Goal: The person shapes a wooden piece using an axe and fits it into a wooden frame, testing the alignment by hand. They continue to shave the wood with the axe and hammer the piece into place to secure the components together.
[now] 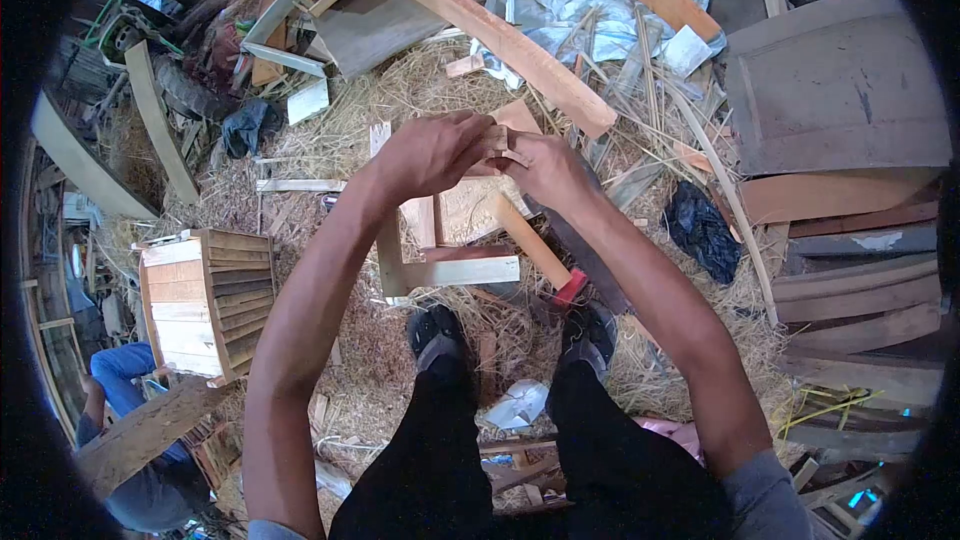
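Note:
Both of my hands meet near the upper middle of the view. My left hand [432, 153] has its fingers closed round a small wood piece [494, 139]. From the other side my right hand [548, 168] grips the same piece with bent fingers. Below them lies a wooden frame [455, 271] with light and reddish strips, beside a pale board [465, 212]. A hammer-like tool with a light wooden handle [531, 243] and a red head [571, 287] rests on the ground, its handle end near the board.
A slatted wooden crate [206, 302] stands at the left, near a person in blue trousers [122, 376]. A long curved plank [505, 48] lies beyond my hands. Stacked boards [862, 285] fill the right side. A black plastic bag [702, 230] lies on the straw.

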Demonstrator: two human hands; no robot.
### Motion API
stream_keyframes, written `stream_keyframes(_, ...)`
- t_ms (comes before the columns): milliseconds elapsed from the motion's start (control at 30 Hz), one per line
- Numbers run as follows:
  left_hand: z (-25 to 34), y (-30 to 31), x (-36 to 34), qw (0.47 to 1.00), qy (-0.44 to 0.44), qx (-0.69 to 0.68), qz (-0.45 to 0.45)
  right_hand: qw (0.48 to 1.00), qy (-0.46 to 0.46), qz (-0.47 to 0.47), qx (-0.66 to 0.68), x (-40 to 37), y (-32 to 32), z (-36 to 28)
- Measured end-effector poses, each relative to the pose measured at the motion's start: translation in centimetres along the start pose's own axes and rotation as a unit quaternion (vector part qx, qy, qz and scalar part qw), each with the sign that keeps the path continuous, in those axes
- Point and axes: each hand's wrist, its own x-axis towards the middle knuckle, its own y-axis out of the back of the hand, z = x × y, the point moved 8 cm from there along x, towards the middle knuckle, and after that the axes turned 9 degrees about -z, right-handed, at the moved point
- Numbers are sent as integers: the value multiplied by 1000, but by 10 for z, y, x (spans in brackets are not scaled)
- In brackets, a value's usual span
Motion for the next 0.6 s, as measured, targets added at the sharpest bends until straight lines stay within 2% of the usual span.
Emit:
stream_keyframes(133, 1, 1, 1, 1000, 5, -5, -2, 1000, 15, 22, 11, -2, 4, -8)
stream_keyframes(233, 0, 0, 6, 1000, 17, -19, -17, 999, -40, 18, 32, -7, 3, -4)
stream_keyframes(300, -2, 3, 8, 999, -10, -28, 11, 996, -60, -10, 60, -8, 1, 4)
stream_keyframes(367, 13, 9, 13, 997, -44, -67, 18, 997, -37, 12, 74, -14, 3, 7)
stream_keyframes(433, 31, 13, 16, 999, -22, 9, 40, 994, 19, 59, 92, -22, 14, 8)
stream_keyframes(500, 47, 14, 23, 994, 26, 59, 83, 987, -50, 93, 118, -53, 33, 19)
stream_keyframes(533, 62, 13, 32, 991, 3, 77, 110, 981, -85, 111, 131, -72, 47, 20)
stream_keyframes(567, 76, 12, 41, 986, -20, 95, 135, 983, -124, 117, 68, -91, 62, 18)
stream_keyframes(600, 90, 10, 48, 979, -40, 114, 162, 968, -150, 167, 109, -115, 77, 22)
